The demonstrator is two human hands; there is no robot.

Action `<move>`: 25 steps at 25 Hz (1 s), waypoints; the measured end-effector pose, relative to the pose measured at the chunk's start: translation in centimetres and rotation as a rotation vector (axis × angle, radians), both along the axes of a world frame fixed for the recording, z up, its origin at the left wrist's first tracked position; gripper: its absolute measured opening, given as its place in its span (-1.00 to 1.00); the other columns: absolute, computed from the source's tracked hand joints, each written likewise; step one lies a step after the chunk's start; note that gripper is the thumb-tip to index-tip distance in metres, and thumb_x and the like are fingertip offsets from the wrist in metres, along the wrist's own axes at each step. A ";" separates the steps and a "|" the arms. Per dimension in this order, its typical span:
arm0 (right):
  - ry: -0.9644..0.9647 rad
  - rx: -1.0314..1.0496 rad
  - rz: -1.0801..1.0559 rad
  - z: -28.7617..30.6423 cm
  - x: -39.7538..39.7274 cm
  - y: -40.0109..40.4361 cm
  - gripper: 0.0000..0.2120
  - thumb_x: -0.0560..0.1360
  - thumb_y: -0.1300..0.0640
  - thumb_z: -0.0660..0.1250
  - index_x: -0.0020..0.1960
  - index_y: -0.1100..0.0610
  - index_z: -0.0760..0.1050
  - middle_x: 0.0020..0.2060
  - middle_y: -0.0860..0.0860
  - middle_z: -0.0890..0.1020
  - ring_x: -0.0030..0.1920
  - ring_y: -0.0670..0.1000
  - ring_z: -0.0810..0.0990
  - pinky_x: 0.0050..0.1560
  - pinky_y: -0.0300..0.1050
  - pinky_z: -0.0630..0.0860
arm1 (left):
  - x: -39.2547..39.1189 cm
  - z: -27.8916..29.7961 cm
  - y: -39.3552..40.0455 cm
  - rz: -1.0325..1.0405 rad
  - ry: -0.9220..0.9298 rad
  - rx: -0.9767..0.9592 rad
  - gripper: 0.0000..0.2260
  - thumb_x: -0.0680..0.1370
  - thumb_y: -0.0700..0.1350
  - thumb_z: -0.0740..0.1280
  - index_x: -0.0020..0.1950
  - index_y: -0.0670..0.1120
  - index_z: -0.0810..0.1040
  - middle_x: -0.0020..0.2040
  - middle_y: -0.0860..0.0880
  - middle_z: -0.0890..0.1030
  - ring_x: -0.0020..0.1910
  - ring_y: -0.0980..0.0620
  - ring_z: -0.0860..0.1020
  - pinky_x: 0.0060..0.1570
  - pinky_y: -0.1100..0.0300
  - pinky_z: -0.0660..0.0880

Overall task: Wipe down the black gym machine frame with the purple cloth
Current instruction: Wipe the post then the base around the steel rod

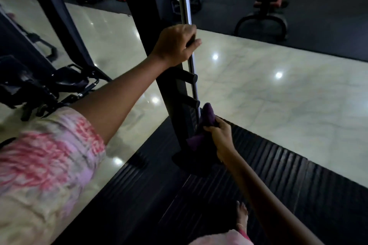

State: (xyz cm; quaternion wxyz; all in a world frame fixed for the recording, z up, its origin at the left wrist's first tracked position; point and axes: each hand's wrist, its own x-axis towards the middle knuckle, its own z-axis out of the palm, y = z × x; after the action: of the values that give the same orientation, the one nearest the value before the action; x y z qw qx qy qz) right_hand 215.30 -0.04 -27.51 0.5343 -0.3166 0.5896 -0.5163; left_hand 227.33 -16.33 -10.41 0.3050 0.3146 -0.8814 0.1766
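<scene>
My right hand [217, 133] grips the purple cloth [207, 117] low on the black frame [171, 93]; my left hand [175, 45] clasps a peg above; I judge wiping unfinished.

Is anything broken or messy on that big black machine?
Nothing stands out. The left hand grips a peg on the black frame, and the right hand holds the purple cloth against its lower part. The picture is dark, so small marks would not show.
</scene>
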 end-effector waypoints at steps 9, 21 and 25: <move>0.462 0.011 -0.069 2.9 8.7 -10.1 -0.51 0.43 0.35 0.14 0.35 0.17 0.41 0.23 0.18 0.35 0.19 0.22 0.41 0.09 0.06 0.48 | 0.1 -2.1 -2.7 -0.107 -0.006 -0.445 -0.86 0.50 -0.12 0.23 -0.14 -0.08 0.27 -0.36 -0.10 0.50 -0.42 -0.10 0.50 -0.48 0.16 0.35; 0.819 -0.285 -0.061 0.4 3.2 -8.6 -0.60 0.53 0.28 0.23 0.36 0.12 0.44 0.19 0.20 0.40 0.15 0.22 0.41 0.14 0.04 0.43 | -0.1 -2.5 -3.3 -0.045 0.032 -0.582 -0.82 0.51 -0.09 0.27 -0.11 -0.07 0.26 -0.33 -0.06 0.51 -0.41 -0.02 0.47 -0.44 0.18 0.29; 0.981 -0.209 0.152 -2.4 4.7 -9.2 -0.52 0.53 0.10 0.29 0.44 -0.01 0.33 0.40 0.12 0.30 0.28 0.26 0.26 0.23 0.15 0.36 | -0.1 -2.5 -3.5 -0.030 0.053 -0.605 -0.80 0.52 -0.08 0.30 -0.13 -0.07 0.26 -0.35 -0.05 0.50 -0.41 0.00 0.45 -0.40 0.20 0.24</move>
State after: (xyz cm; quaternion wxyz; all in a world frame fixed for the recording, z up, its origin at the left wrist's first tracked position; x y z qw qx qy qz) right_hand 219.95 -9.25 -29.92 0.1958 -0.6158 0.6916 -0.3228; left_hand 227.23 -19.85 -12.95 0.4102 0.2012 -0.7851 0.4183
